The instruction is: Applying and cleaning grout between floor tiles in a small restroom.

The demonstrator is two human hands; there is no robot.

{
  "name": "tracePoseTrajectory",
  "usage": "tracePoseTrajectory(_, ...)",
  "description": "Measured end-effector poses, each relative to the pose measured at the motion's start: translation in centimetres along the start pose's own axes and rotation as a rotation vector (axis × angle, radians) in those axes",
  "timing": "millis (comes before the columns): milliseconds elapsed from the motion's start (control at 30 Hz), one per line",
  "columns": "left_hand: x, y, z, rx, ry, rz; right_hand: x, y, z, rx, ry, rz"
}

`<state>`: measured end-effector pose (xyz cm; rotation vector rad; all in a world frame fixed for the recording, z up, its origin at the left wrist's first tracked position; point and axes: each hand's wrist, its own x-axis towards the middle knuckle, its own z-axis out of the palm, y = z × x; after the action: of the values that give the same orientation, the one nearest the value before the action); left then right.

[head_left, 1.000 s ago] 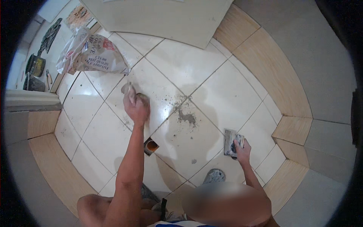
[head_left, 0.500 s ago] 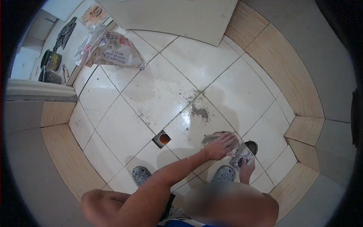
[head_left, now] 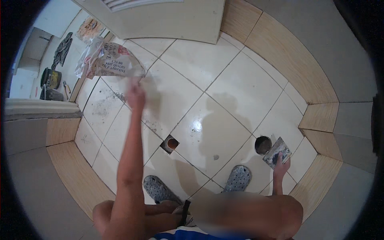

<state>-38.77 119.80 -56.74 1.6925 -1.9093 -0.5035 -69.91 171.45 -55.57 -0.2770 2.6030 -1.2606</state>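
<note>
The flat rectangular trowel (head_left: 279, 146) was just right of a dark round opening (head_left: 263, 145), its handle clasped in the right hand's (head_left: 282, 162) curled fingers. Farther out, past the square floor drain (head_left: 170, 144), stretched the blurred left hand (head_left: 136, 96), its grip impossible to tell, near a crumpled white sack (head_left: 114, 60).

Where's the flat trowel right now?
In the head view, the flat trowel is toward the right side, gripped in the person's right hand, just right of the dark round opening in the tiled floor.
</note>
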Motion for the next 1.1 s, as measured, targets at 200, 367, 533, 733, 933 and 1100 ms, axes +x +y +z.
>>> tracePoseTrajectory(200, -27.0, 9.5, 8.1, -0.324, -1.138, 0.557, 0.3, -0.8, 2.3, 0.081, -0.051, -0.089)
tracePoseTrajectory(367, -30.9, 6.8, 10.7, -0.362, -1.005, 1.253, -1.5, 0.8, 3.5, 0.159, -0.001, -0.018)
tracePoseTrajectory(533, -15.7, 11.2, 17.5, -0.265, -0.723, 0.82, -2.5, 0.5, 2.9, 0.164, -0.074, -0.037)
tracePoseTrajectory(733, 9.3, -2.9, 8.2, 0.341, -0.093, 0.207, -1.4, -0.8, 3.3, 0.173, -0.057, 0.039)
tracePoseTrajectory(933, -1.4, 5.4, 3.2, -0.349, -0.306, -0.006, 1.6, -1.5, 2.0, -0.005, -0.032, -0.012)
tracePoseTrajectory(1100, -27.7, 6.6, 5.9, -0.152, -1.255, 0.536, 1.2, -3.7, 6.4, 0.075, -0.148, -0.071)
